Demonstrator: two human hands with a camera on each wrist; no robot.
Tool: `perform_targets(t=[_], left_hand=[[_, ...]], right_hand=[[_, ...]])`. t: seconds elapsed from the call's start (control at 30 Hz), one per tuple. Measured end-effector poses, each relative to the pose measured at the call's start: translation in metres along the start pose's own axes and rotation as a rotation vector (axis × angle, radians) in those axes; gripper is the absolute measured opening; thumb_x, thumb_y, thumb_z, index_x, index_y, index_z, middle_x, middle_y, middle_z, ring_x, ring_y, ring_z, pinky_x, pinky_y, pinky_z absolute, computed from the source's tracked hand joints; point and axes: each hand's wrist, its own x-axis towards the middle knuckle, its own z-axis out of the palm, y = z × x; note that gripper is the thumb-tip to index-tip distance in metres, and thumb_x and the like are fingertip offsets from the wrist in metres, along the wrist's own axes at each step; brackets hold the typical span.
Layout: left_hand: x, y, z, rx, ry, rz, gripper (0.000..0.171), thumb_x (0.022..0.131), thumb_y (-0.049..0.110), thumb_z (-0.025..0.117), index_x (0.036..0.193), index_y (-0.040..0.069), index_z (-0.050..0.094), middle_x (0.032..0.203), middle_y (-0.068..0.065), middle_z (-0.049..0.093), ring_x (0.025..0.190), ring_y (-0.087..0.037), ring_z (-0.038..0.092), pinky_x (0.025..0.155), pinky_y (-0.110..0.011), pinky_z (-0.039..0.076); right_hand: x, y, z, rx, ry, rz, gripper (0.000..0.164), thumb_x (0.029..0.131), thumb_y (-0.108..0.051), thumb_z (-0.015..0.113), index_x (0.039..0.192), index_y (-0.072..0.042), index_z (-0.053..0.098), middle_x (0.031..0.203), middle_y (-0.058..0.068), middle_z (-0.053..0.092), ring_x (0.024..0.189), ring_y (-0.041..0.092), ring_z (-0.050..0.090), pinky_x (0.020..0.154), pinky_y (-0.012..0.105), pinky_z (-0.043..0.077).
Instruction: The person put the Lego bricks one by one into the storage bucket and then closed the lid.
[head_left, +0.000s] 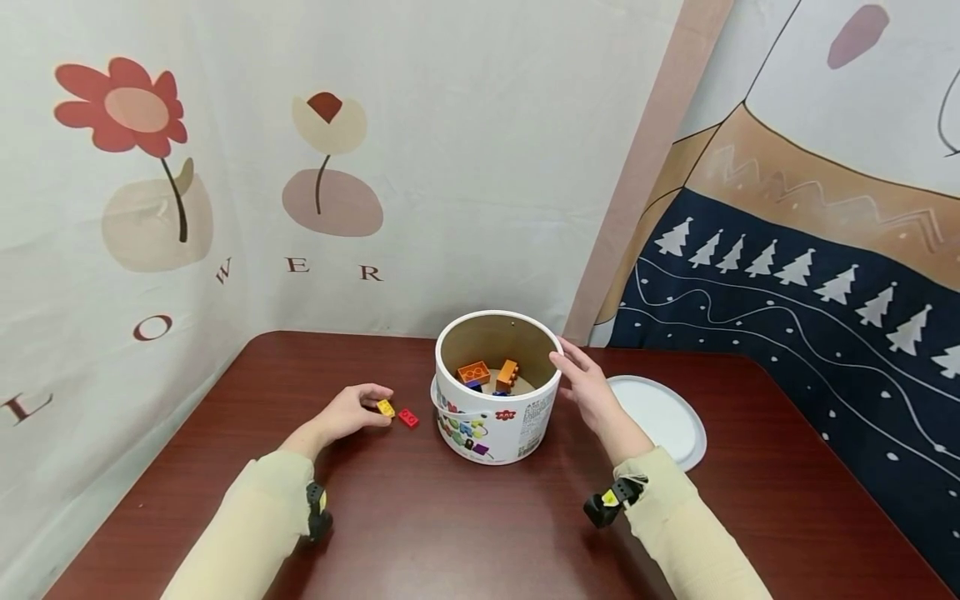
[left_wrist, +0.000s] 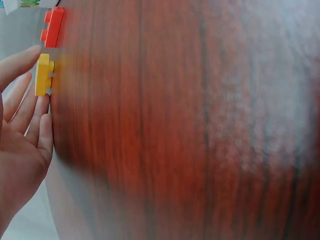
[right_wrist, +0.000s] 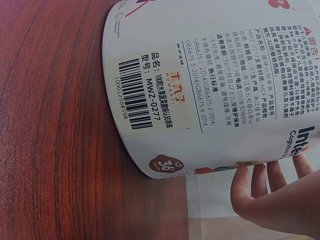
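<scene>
A yellow toy brick (head_left: 386, 408) lies on the table, by the fingertips of my left hand (head_left: 347, 417). In the left wrist view the thumb and fingers stand loosely about the yellow brick (left_wrist: 43, 75), not visibly pinching it. Just right of it in the head view is a red toy brick (head_left: 408, 417), studs up. My right hand (head_left: 588, 387) holds the far right side of a white bucket (head_left: 495, 429), thumb at its rim. In the right wrist view several bent fingers (right_wrist: 258, 177) lie against the wall. Inside are orange bricks (head_left: 474, 372) and partly hidden blue ones.
A round white lid (head_left: 663, 421) lies on the brown table (head_left: 450, 533) right of the bucket, partly behind the right forearm. The bucket's handle (head_left: 450, 410) hangs down its left front. Printed cloth walls (head_left: 465, 167) stand behind the table.
</scene>
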Motion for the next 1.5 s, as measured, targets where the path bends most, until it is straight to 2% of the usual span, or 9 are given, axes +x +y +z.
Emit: perform_targets(t=[0.33, 0.5, 0.67, 0.9, 1.1, 1.17, 1.33, 1.5], left_hand=[[0.002, -0.003, 0.000, 0.077, 0.020, 0.002, 0.030, 0.077, 0.002, 0.070, 0.106, -0.003, 0.064, 0.096, -0.014, 0.063, 0.088, -0.021, 0.056, 0.076, -0.027, 0.049], [0.001, -0.003, -0.003, 0.098, 0.030, 0.010, 0.025, 0.077, 0.006, 0.071, 0.101, -0.001, 0.067, 0.093, -0.011, 0.063, 0.082, -0.017, 0.054, 0.069, -0.025, 0.046], [0.000, -0.001, -0.008, 0.070, 0.033, -0.003, 0.022, 0.079, 0.008, 0.070, 0.100, 0.000, 0.068, 0.093, -0.012, 0.064, 0.076, -0.017, 0.051, 0.064, -0.026, 0.046], [-0.003, 0.011, -0.022, 0.068, 0.055, 0.002, 0.026, 0.080, 0.013, 0.070, 0.102, -0.001, 0.067, 0.093, -0.013, 0.063, 0.079, -0.017, 0.052, 0.066, -0.025, 0.046], [-0.002, 0.015, -0.036, 0.026, 0.056, 0.085, 0.029, 0.081, 0.024, 0.071, 0.099, 0.002, 0.067, 0.089, -0.008, 0.063, 0.078, -0.017, 0.053, 0.066, -0.022, 0.046], [-0.001, 0.018, -0.039, 0.026, 0.060, 0.089, 0.030, 0.081, 0.025, 0.070, 0.100, 0.002, 0.067, 0.090, -0.009, 0.063, 0.079, -0.017, 0.053, 0.066, -0.022, 0.047], [0.001, 0.031, -0.045, 0.057, 0.079, 0.027, 0.031, 0.084, 0.018, 0.067, 0.108, -0.001, 0.065, 0.097, -0.013, 0.063, 0.085, -0.019, 0.053, 0.075, -0.030, 0.050], [0.004, 0.047, -0.051, 0.086, 0.086, 0.026, 0.029, 0.086, 0.014, 0.065, 0.110, -0.002, 0.063, 0.097, -0.011, 0.062, 0.086, -0.018, 0.052, 0.076, -0.032, 0.048]], right_hand=[[0.000, 0.001, 0.001, 0.013, 0.001, -0.007, 0.050, 0.097, -0.023, 0.048, 0.145, -0.013, 0.035, 0.149, 0.015, 0.033, 0.133, 0.031, 0.037, 0.108, 0.053, 0.032], [0.000, 0.001, 0.001, 0.016, 0.000, -0.011, 0.050, 0.097, -0.022, 0.049, 0.145, -0.014, 0.035, 0.148, 0.015, 0.033, 0.132, 0.032, 0.037, 0.108, 0.053, 0.032], [0.000, 0.001, 0.000, 0.011, -0.005, -0.012, 0.051, 0.097, -0.023, 0.049, 0.145, -0.013, 0.034, 0.149, 0.016, 0.033, 0.133, 0.032, 0.036, 0.108, 0.054, 0.031], [0.000, 0.001, 0.000, -0.008, -0.001, 0.003, 0.051, 0.097, -0.025, 0.049, 0.145, -0.016, 0.035, 0.150, 0.014, 0.032, 0.134, 0.032, 0.036, 0.109, 0.053, 0.031], [0.000, 0.001, 0.000, -0.015, 0.000, 0.003, 0.052, 0.097, -0.025, 0.049, 0.145, -0.015, 0.034, 0.150, 0.015, 0.031, 0.134, 0.033, 0.035, 0.108, 0.053, 0.032], [0.000, 0.001, 0.000, -0.014, 0.002, 0.007, 0.052, 0.097, -0.025, 0.049, 0.145, -0.016, 0.034, 0.150, 0.014, 0.032, 0.134, 0.032, 0.035, 0.108, 0.053, 0.032], [0.001, 0.001, 0.000, -0.018, 0.001, 0.013, 0.051, 0.097, -0.025, 0.049, 0.145, -0.017, 0.035, 0.150, 0.013, 0.032, 0.135, 0.032, 0.036, 0.108, 0.052, 0.032], [0.000, 0.001, 0.000, -0.019, -0.001, 0.007, 0.052, 0.097, -0.026, 0.049, 0.145, -0.016, 0.034, 0.150, 0.015, 0.031, 0.135, 0.033, 0.035, 0.108, 0.053, 0.032]])
